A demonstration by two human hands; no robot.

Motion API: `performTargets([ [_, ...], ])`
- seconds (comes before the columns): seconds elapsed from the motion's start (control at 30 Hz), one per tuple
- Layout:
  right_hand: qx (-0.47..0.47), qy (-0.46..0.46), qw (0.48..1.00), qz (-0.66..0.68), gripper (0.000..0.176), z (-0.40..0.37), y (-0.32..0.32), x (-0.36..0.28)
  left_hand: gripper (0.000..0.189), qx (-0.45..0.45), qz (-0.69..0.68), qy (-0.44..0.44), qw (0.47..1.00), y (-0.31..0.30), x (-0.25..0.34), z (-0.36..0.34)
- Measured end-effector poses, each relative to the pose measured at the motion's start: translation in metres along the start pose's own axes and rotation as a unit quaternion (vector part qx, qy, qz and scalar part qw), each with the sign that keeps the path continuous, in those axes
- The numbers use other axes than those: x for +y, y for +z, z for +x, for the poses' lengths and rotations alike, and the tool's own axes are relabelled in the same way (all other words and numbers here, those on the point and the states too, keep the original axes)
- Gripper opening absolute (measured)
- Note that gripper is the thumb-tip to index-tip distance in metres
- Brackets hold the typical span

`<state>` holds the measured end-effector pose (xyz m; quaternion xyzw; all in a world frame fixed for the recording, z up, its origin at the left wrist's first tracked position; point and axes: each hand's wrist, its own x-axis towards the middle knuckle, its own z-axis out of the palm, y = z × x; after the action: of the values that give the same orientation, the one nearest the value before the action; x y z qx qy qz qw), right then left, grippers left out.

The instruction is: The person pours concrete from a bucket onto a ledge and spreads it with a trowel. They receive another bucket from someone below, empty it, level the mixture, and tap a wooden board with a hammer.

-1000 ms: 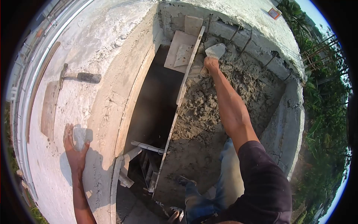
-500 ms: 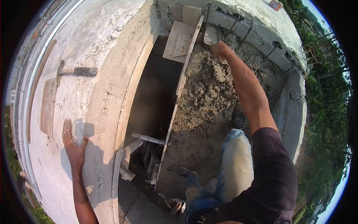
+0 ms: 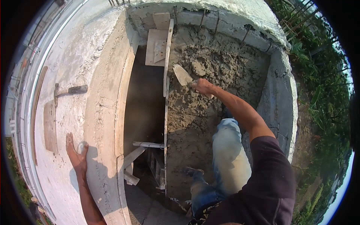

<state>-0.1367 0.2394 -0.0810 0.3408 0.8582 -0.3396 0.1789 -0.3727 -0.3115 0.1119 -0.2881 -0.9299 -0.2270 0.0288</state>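
Note:
My right hand (image 3: 204,86) is closed round the handle of a trowel (image 3: 182,75), whose blade points up and left over the lumpy wet concrete (image 3: 210,67), close to the edge of an upright board (image 3: 167,56). At the left, my left hand (image 3: 77,154) rests with spread fingers on the pale concrete surface (image 3: 71,123). A hammer (image 3: 71,90) lies above that hand, near a flat wooden piece (image 3: 50,125).
A deep dark opening (image 3: 146,101) lies between the left slab and the board, with wooden braces (image 3: 149,144) inside it. Rebar stubs (image 3: 217,23) stick out at the back wall (image 3: 255,33). Green plants (image 3: 322,101) grow beyond the right wall.
My right hand has drawn the trowel back from the far edge toward me, over the concrete beside the board. The whole view has shifted and turned slightly. My left hand stays on the slab.

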Motion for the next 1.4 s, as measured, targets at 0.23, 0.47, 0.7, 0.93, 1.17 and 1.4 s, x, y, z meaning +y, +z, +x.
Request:
performTargets([
  [0.23, 0.063, 0.049, 0.996, -0.039, 0.060, -0.015, -0.024, 0.072, 0.069, -0.021, 0.018, 0.012, 1.000, -0.002, -0.001, 0.000],
  [0.47, 0.135, 0.046, 0.984, -0.110, 0.053, -0.027, -0.087, 0.081, 0.069, -0.021, 0.013, 0.000, 1.000, 0.003, 0.002, 0.001],
  [0.7, 0.101, 0.124, 0.987, -0.008, 0.052, -0.091, -0.201, 0.099, 0.071, -0.007, 0.022, 0.013, 1.000, 0.002, -0.004, 0.002],
  [0.93, 0.018, 0.030, 0.999, -0.026, 0.055, -0.054, -0.065, 0.068, 0.071, -0.010, 0.018, -0.004, 1.000, 0.000, 0.008, 0.000],
  [1.17, 0.235, 0.087, 0.968, -0.004, 0.055, 0.002, -0.081, 0.146, 0.070, -0.018, -0.011, -0.016, 1.000, 0.000, 0.017, -0.001],
  [1.4, 0.225, 0.133, 0.959, -0.107, 0.045, -0.053, -0.102, 0.131, 0.066, -0.022, -0.011, -0.046, 0.999, -0.002, 0.023, 0.001],
])
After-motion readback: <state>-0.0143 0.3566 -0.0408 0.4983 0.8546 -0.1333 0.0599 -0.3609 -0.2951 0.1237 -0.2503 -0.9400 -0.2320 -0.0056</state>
